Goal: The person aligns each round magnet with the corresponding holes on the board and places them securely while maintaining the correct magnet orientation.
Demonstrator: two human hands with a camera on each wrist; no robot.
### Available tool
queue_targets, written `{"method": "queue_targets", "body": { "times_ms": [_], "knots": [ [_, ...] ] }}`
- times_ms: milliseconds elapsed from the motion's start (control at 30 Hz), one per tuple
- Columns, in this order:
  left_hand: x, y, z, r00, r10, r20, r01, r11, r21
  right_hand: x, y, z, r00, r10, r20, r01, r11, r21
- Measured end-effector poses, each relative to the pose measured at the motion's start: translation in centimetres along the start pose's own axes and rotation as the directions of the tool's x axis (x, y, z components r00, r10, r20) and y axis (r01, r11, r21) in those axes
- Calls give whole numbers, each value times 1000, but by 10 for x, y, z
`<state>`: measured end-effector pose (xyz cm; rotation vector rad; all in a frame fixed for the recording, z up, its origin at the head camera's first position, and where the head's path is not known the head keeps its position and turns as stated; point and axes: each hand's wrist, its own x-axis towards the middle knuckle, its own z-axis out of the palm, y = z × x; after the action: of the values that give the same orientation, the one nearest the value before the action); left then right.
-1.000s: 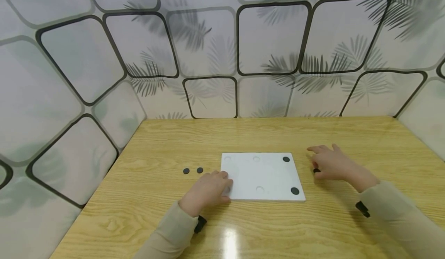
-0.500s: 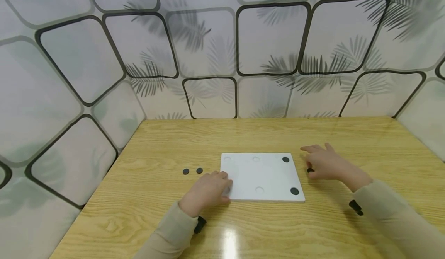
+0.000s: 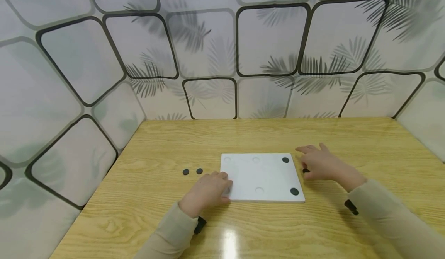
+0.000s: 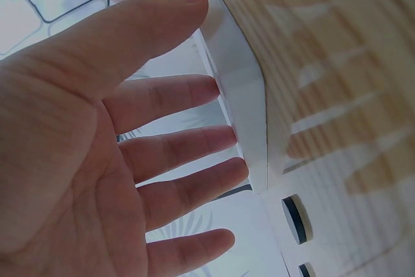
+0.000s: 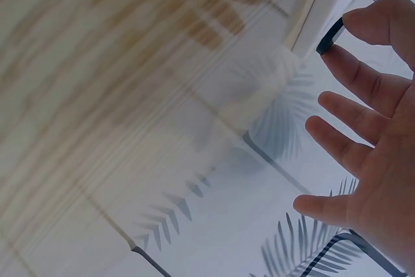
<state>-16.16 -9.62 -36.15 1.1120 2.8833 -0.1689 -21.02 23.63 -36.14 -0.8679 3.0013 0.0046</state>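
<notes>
A white rectangular board (image 3: 243, 176) with round shallow recesses lies on the table. Black discs fill its two right-hand recesses: a far disc (image 3: 285, 160) and a near disc (image 3: 294, 191). My left hand (image 3: 208, 191) rests on the board's left edge, fingers fairly straight, covering part of the lower left recess. Just right of the board, my right hand (image 3: 321, 164) pinches another black disc (image 5: 331, 36) between thumb and index finger; its other fingers are spread. The right wrist view shows this disc held on edge, apart from the table.
Two loose black discs, a left one (image 3: 185, 172) and a right one (image 3: 199, 171), lie on the wooden table (image 3: 167, 212) left of the board. A patterned curtain (image 3: 208, 58) hangs behind the table and along its sides.
My right hand has moved left toward the board with the disc pinched in it. My left hand and the board have stayed in place.
</notes>
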Motion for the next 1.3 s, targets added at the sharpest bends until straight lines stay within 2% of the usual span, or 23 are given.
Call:
{"method": "queue_targets", "body": {
  "times_ms": [300,733,1300],
  "knots": [
    [1,-1,2,1000,1,-3,-1,1000,12,3,-4,-1,1000,-15,26,15,1000,24],
    [2,-1,2,1000,-4,6,4,1000,16,8,-15,-4,999,-28,28,29,999,-17],
    [3,-1,2,1000,-7,14,7,1000,16,15,-20,0,998,-31,47,31,1000,-5]
  ]
}}
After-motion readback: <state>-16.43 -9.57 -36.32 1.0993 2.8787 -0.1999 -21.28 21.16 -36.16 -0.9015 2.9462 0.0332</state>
